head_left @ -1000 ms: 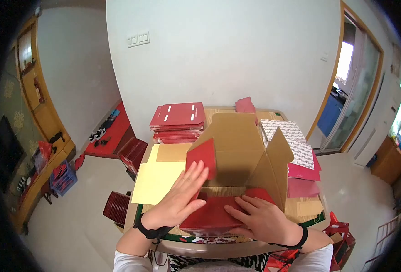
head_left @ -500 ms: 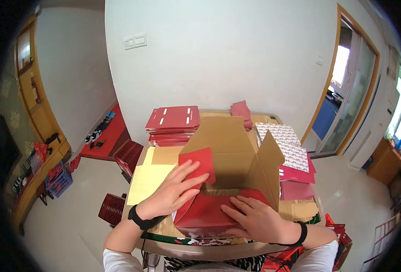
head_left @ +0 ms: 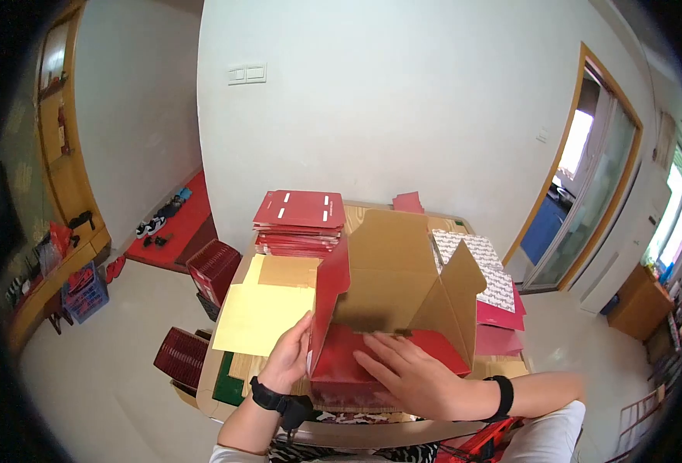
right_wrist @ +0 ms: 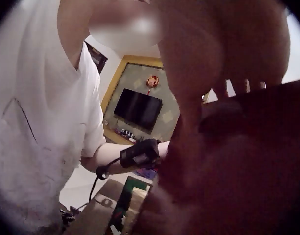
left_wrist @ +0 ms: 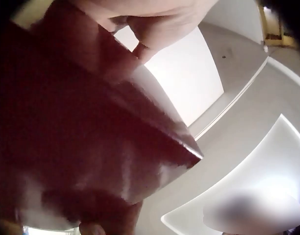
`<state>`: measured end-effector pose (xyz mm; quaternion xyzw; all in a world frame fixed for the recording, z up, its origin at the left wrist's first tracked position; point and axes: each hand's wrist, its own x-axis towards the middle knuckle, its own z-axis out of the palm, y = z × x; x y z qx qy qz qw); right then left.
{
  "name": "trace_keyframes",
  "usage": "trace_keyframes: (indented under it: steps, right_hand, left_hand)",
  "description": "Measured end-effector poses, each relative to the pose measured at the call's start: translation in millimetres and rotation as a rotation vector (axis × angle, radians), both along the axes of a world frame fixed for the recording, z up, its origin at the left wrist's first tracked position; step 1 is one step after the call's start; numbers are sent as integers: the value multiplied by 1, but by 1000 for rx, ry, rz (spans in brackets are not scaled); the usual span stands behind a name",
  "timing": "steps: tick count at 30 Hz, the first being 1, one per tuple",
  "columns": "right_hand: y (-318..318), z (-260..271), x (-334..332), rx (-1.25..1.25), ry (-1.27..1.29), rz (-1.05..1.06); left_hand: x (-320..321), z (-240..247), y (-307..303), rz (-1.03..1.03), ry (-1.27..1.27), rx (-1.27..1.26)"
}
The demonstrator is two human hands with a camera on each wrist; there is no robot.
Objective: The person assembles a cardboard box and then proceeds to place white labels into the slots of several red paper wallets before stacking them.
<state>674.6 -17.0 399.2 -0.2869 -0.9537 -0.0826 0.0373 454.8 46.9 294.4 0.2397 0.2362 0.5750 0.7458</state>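
Note:
A cardboard box, red outside and brown inside, stands near the table's front edge with its back lid and right flap raised. My right hand lies with extended fingers on its red front panel. At the box's left side, my left hand has its fingers against the outside of the upright red left flap. The left wrist view shows that hand at an edge of the glossy red box. In the right wrist view, my right hand is over the dark red panel.
Yellow sheets lie left of the box, with a stack of red folded card behind them. Patterned white sheets and pink sheets lie to the right. Dark red stacks stand beside the table on the left.
My left hand has moved from the inner face of the left flap down to its outer side, and the flap now stands more upright. My right hand stays on the front panel.

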Motion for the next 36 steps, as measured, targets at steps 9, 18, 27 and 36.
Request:
trace_keyframes:
  steps: [9, 18, 27, 36]
  right_hand:
    - [29, 16, -32, 314, 102, 100]
    - [24, 3, -26, 207, 181, 32]
    - [26, -9, -19, -37, 240, 27]
    - [21, -11, -17, -57, 205, -6]
  left_hand:
    - [9, 2, 1, -52, -121, 136]
    - [7, 21, -11, -90, -197, 141]
    - [12, 13, -9, 3, -75, 105]
    - [10, 12, -29, -56, -31, 73]
